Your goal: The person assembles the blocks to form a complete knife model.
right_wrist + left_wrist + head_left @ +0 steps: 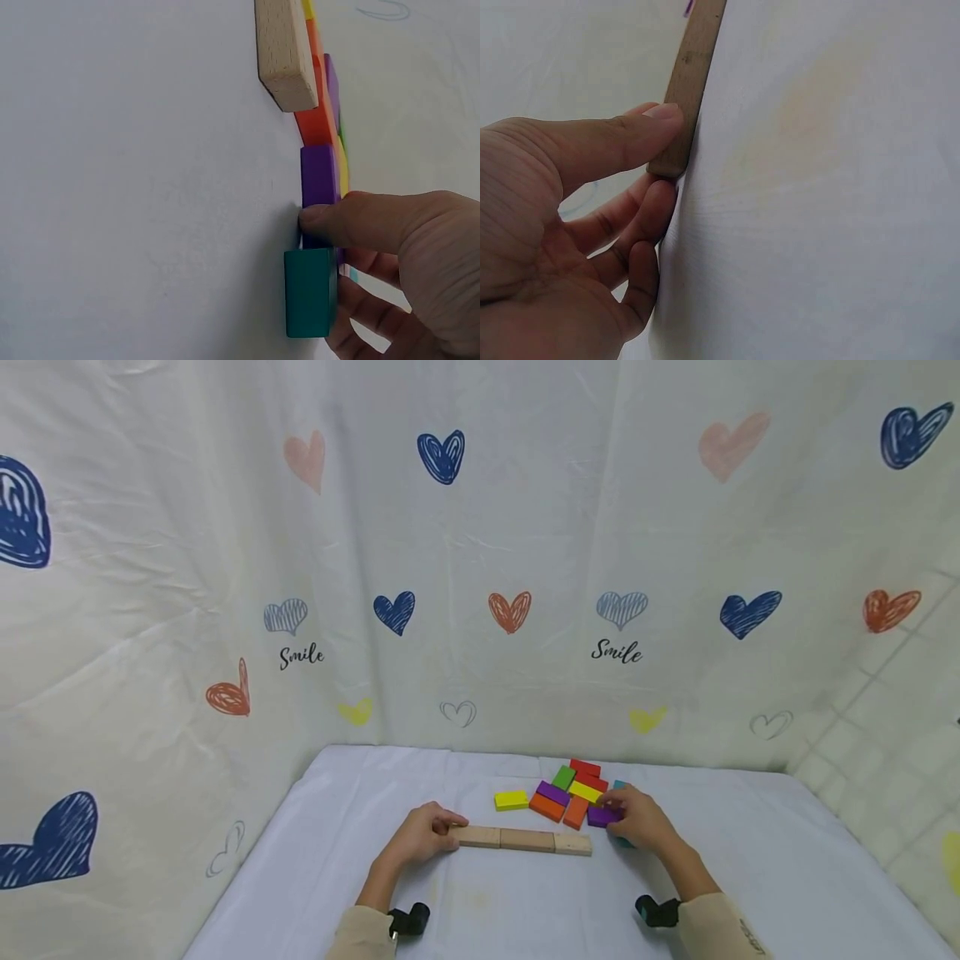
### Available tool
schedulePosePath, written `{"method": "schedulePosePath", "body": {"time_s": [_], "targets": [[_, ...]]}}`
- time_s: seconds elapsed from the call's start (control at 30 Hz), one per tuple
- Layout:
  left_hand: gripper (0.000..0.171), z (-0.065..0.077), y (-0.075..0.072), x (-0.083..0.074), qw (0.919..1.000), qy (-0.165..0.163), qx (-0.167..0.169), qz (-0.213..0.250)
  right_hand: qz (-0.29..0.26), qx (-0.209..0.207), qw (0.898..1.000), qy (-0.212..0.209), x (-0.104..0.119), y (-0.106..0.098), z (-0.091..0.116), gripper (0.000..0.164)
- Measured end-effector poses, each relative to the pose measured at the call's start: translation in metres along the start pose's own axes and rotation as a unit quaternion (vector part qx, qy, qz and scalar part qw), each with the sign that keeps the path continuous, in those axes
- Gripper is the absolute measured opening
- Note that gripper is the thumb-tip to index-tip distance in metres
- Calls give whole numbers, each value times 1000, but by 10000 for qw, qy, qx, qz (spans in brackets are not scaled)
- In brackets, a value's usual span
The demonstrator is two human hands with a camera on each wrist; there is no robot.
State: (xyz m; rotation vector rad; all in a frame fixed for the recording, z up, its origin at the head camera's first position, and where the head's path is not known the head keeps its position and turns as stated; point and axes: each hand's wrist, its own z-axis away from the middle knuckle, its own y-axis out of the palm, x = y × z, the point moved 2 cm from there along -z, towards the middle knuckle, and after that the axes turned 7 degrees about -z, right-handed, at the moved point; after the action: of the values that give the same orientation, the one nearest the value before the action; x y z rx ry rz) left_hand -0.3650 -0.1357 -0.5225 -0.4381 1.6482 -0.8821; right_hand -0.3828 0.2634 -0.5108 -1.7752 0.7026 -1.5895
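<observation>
Three plain wooden blocks lie end to end in a row on the white cloth. My left hand (pixel 420 837) pinches the left wooden block (pixel 478 836) at its outer end; in the left wrist view the thumb lies over that block (pixel 688 97). At the right, my right hand (pixel 641 818) grips a purple block (pixel 600 817), its thumb pressed on the face of the purple block (pixel 318 174) in the right wrist view. A teal block (pixel 307 292) stands beside it, close to the curled fingers, which are partly hidden behind the blocks.
Behind the wooden row lies a cluster of coloured blocks, with an orange block (pixel 576 812), a green block (pixel 564 777) and a red block (pixel 585 767). A yellow block (pixel 512 800) sits apart to the left. A heart-printed curtain (pixel 480 543) hangs at the table's back edge.
</observation>
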Motion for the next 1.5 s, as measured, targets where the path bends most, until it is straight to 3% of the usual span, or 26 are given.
{"method": "schedulePosePath", "body": {"time_s": [0.33,0.7,0.93,1.17,1.5], "targets": [[30,0,1,0,10000,30,-17,-24,21,44,9997,-251,2,-3,4,33],[31,3,-1,-3,10000,52,5,59,-36,101,9984,-546,20,-29,20,34],[31,2,-1,-3,10000,-16,19,75,-125,164,9978,-631,16,-40,36,35],[31,3,-2,-6,10000,25,-12,81,-350,549,9973,-331,2,-38,53,36],[31,3,-1,-4,10000,31,-7,9,-602,1122,9915,-281,-8,-27,68,35]]}}
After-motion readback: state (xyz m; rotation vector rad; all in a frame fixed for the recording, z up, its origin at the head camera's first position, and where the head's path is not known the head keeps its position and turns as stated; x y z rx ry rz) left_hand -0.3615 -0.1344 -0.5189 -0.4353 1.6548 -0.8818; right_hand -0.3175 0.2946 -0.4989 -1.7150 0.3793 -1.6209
